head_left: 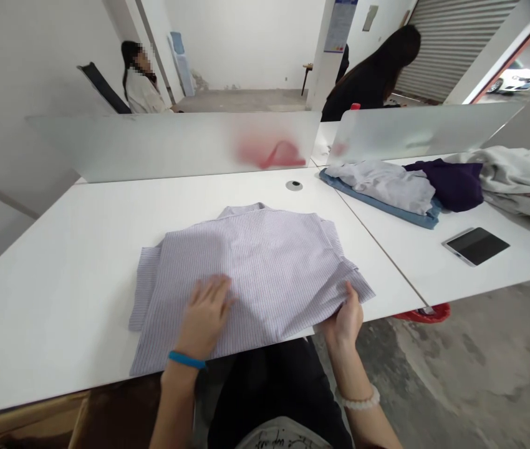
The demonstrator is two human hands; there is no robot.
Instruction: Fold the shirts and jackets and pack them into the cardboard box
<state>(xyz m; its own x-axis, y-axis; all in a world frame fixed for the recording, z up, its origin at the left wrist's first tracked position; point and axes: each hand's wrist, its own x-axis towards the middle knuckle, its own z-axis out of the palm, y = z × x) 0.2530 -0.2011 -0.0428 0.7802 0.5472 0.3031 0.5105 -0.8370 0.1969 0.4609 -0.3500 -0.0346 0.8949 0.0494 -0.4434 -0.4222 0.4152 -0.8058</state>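
Observation:
A lilac pinstriped shirt lies folded on the white table, its collar end pointing away from me and a sleeve folded along its left side. My left hand, with a blue wristband, rests flat on the shirt with its fingers spread. My right hand, with a white bead bracelet, pinches the shirt's near right corner at the table edge. The shirt's underside is hidden.
A pile of blue, pale and dark purple clothes and a tablet lie on the right table. A frosted partition runs along the far edge. Two people sit beyond it. The floor is bare concrete.

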